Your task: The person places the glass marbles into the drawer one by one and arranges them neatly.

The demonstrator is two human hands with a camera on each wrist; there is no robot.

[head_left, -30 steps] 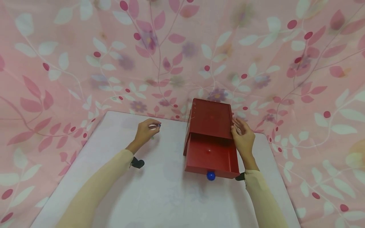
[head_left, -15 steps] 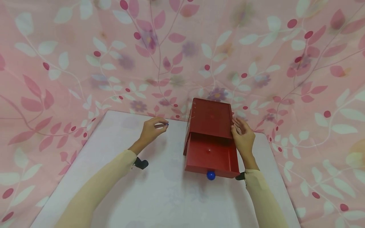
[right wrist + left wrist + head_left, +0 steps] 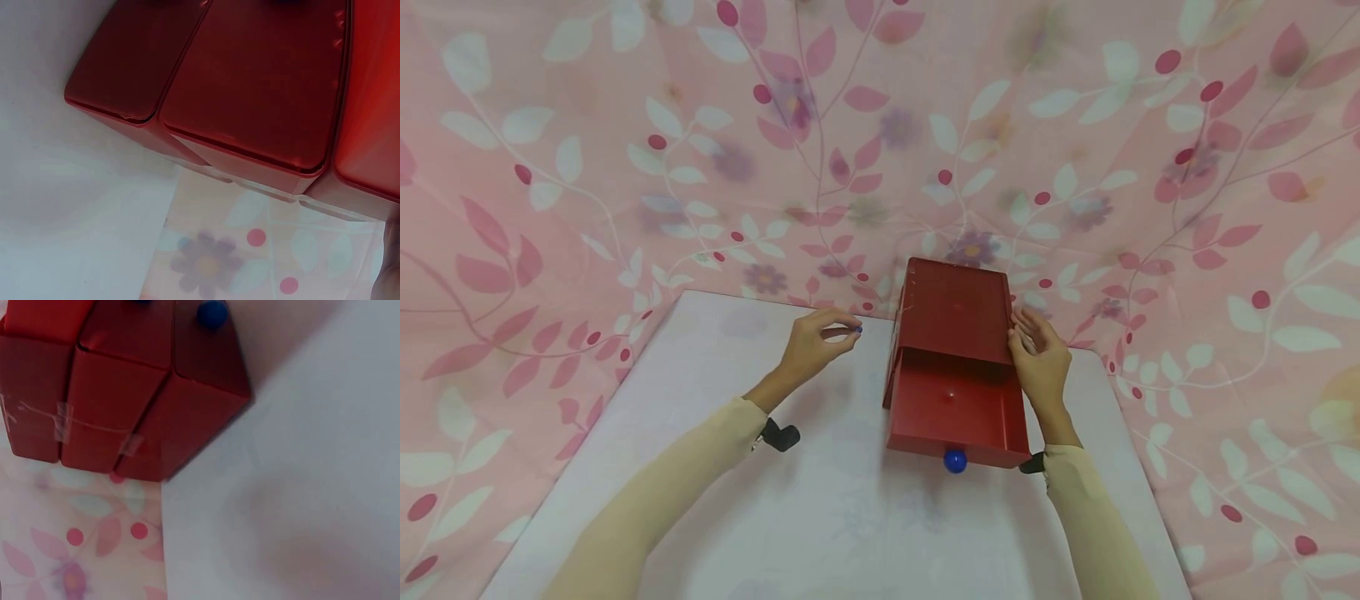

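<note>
In the head view my left hand (image 3: 811, 343) pinches a small blue object (image 3: 859, 329) between thumb and fingertips; its kind is too small to tell. It is above the table, left of a red drawer unit (image 3: 957, 308). The unit's top drawer (image 3: 951, 408) is pulled out, with a blue ball knob (image 3: 955, 461) on its front and no contents visible. My right hand (image 3: 1041, 358) rests against the unit's right side. The left wrist view shows stacked drawers (image 3: 119, 400) with clear tape on the side and a lower blue knob (image 3: 212, 314); my left hand is out of that view.
The drawer unit stands toward the back of a white-covered table (image 3: 820, 517). A pink floral cloth (image 3: 850, 150) hangs right behind the table and on both sides. Black wrist devices (image 3: 781, 435) sit below both cuffs.
My left hand has moved right, closer to the drawer unit, with the small blue object still pinched. My right hand and the drawer unit have stayed in place.
</note>
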